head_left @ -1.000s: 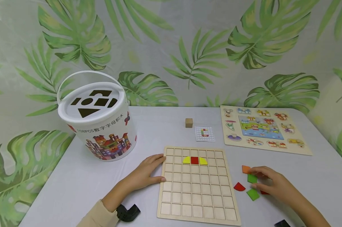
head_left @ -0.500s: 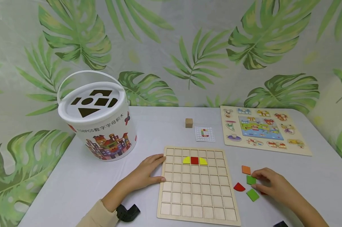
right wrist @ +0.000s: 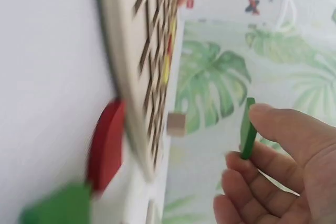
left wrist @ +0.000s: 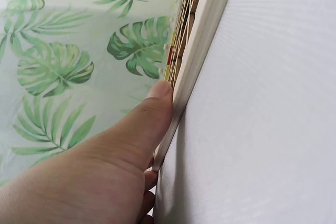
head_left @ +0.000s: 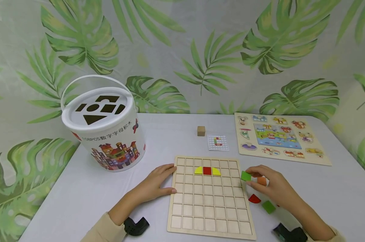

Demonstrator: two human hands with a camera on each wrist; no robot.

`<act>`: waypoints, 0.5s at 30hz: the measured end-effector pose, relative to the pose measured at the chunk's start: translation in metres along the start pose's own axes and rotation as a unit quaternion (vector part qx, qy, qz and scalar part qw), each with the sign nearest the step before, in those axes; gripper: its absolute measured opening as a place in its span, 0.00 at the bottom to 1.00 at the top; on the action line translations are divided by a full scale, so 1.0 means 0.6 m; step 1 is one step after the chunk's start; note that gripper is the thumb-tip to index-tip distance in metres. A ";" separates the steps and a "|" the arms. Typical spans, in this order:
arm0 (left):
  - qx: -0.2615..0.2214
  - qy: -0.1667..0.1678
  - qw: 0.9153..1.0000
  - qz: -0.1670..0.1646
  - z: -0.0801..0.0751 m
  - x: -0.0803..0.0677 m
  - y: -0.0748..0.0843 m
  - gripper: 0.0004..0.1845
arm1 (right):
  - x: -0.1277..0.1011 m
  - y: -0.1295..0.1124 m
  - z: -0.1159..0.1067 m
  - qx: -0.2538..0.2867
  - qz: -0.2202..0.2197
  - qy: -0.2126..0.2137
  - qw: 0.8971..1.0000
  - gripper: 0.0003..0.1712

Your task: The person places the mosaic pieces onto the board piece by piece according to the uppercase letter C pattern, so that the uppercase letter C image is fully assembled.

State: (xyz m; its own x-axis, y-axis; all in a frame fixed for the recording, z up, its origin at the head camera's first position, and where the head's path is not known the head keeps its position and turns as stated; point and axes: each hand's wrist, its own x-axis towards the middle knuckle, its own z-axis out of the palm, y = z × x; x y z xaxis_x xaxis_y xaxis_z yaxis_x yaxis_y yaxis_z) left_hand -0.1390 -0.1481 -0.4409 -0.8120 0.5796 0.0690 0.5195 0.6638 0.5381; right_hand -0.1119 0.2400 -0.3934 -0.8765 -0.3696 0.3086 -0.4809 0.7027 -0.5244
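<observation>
Green tile: thin flat square (edge-on at wrist cam), pinched by right hand.

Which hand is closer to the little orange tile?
The right hand. It sits right over the orange tile while pinching a green tile. The left hand rests far away, across the wooden board.

held tile: green
board: pale wood; red tile between two yellow
bucket: white, colourful print
backdrop: green leaves
</observation>
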 end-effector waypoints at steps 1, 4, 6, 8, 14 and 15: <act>0.000 0.000 1.000 0.000 0.000 0.000 0.000 0.43 | 0.008 -0.007 0.005 0.007 -0.010 0.004 1.000 0.17; -0.002 0.000 1.000 0.001 -0.001 0.001 0.000 0.43 | 0.030 -0.028 0.022 0.038 -0.044 0.007 0.998 0.18; -0.002 0.000 1.000 0.001 -0.001 0.001 0.000 0.42 | 0.045 -0.042 0.034 0.058 -0.061 0.002 0.996 0.19; 0.000 -0.001 1.000 0.001 -0.001 0.001 0.000 0.42 | 0.059 -0.054 0.047 0.075 -0.072 -0.006 0.995 0.19; 0.008 -0.005 1.000 0.000 -0.004 0.001 0.003 0.43 | 0.091 -0.079 0.091 0.085 -0.094 -0.054 0.990 0.17; 0.009 -0.005 1.000 0.000 -0.004 0.002 0.003 0.43 | 0.095 -0.081 0.097 0.085 -0.095 -0.065 0.990 0.17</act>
State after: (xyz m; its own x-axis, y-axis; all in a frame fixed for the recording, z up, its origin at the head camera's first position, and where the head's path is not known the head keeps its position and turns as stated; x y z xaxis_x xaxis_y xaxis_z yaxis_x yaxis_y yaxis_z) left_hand -0.1395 -0.1477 -0.4377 -0.8090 0.5846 0.0611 0.5250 0.6719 0.5225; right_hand -0.1397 0.1493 -0.3966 -0.7606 -0.5679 0.3145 -0.6239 0.5055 -0.5960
